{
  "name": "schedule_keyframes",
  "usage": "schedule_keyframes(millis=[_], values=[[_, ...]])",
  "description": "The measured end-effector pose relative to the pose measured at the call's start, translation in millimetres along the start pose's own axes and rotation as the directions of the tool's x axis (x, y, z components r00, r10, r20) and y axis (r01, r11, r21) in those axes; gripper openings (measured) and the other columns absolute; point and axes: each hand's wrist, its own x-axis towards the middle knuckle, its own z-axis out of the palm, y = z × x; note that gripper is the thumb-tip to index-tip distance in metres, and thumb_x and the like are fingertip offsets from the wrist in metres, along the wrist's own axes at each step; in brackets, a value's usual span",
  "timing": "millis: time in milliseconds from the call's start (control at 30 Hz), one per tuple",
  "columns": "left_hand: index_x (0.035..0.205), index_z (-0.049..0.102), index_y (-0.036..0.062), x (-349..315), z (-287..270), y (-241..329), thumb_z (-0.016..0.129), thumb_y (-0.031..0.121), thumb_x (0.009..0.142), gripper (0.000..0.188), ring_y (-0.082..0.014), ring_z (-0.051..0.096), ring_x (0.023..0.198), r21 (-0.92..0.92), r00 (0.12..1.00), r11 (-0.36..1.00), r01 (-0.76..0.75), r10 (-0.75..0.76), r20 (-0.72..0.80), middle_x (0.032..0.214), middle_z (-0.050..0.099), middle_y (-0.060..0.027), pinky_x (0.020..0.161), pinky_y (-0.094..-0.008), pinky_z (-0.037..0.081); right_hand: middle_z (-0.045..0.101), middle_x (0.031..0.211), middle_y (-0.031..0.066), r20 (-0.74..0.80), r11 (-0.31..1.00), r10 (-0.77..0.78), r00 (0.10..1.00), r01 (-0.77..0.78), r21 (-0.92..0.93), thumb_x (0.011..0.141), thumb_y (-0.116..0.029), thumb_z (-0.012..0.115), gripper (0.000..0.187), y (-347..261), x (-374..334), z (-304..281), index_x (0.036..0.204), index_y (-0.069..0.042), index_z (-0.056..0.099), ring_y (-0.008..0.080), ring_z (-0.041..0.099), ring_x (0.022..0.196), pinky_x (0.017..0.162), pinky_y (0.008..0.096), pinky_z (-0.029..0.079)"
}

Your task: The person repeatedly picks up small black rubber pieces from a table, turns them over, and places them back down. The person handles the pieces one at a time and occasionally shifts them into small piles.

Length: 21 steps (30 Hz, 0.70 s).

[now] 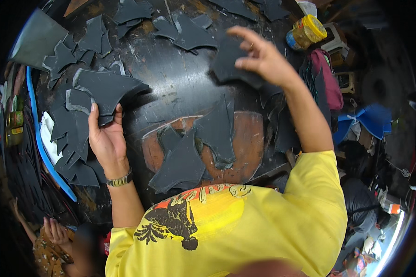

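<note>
Left hand [107, 138] clamped on a stack of dark cut pieces [107, 90], thumb on one side and fingers under the other edge, the stack resting at the left of the dark round table [180, 78]. Right hand [263, 57] raised over the table's far right side, its grip pinched shut on a single dark piece [229, 64] that hangs clear of the surface, index finger extended above it. More loose pieces lie near the body over a worn brown patch [245, 138], and others are scattered along the far and left rim. A yellow-lidded jar [307, 31] stands beyond the right hand, just off the table edge. A blue strip [41, 138] curves along the left rim. Judgement: the work looks like sorting or stacking matching cut shapes. To do it well, hold the single piece flat rather than by a corner so it does not fold, turn it to match the stack's outline before laying it on, and keep the left thumb pressing so the stack does not fan out. Keep the swing clear of the jar.
</note>
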Motion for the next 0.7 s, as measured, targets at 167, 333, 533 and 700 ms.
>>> schedule_keyframes(millis=[167,333,533,700], values=[[0.114,0.057,-0.0004,1,-2,-1,0.057,0.014,0.095,0.024,-0.0203,0.062,0.097,0.016,1.0,1.0,-0.008,0.009,-0.008,0.109,0.064,-0.0102,0.085,-0.0395,0.054,0.06,0.084,-0.0017,-0.149,0.767,0.082,0.985,0.033,0.641,0.08,0.0,0.067,0.05,8,22,-48,0.126,-0.008,0.048,0.0097,0.061,0.076,0.063,0.022,0.047],[0.114,0.057,-0.0003,1,-2,-1,0.057,0.013,0.094,0.024,-0.0207,0.062,0.097,0.019,1.0,1.0,0.005,-0.005,-0.005,0.109,0.064,-0.0102,0.084,-0.0399,0.054,0.063,0.086,0.0006,-0.241,0.715,0.196,0.95,0.03,0.699,0.08,0.0,0.068,0.029,25,47,-58,0.106,-0.009,0.057,0.0128,0.063,0.074,0.061,0.0249,0.049],[0.114,0.056,-0.0005,3,-2,0,0.057,0.013,0.095,0.023,-0.021,0.062,0.097,0.014,1.0,1.0,-0.004,0.004,0.001,0.11,0.064,-0.0109,0.084,-0.0399,0.054,0.062,0.085,0.0004,-0.243,0.751,0.217,0.945,-0.003,0.66,0.081,-0.002,0.067,0.022,46,72,-59,0.1,-0.01,0.059,0.0122,0.061,0.071,0.063,0.023,0.048],[0.114,0.056,-0.0001,4,-4,4,0.057,0.013,0.094,0.023,-0.0213,0.062,0.097,-0.002,1.0,1.0,0.015,-0.015,-0.012,0.109,0.063,-0.011,0.085,-0.0401,0.054,0.058,0.096,-0.0029,-0.057,0.949,0.159,0.986,-0.137,0.285,0.078,-0.008,0.071,0.039,46,29,-75,0.115,-0.008,0.061,0.0056,0.055,0.089,0.079,0.0203,0.044]])
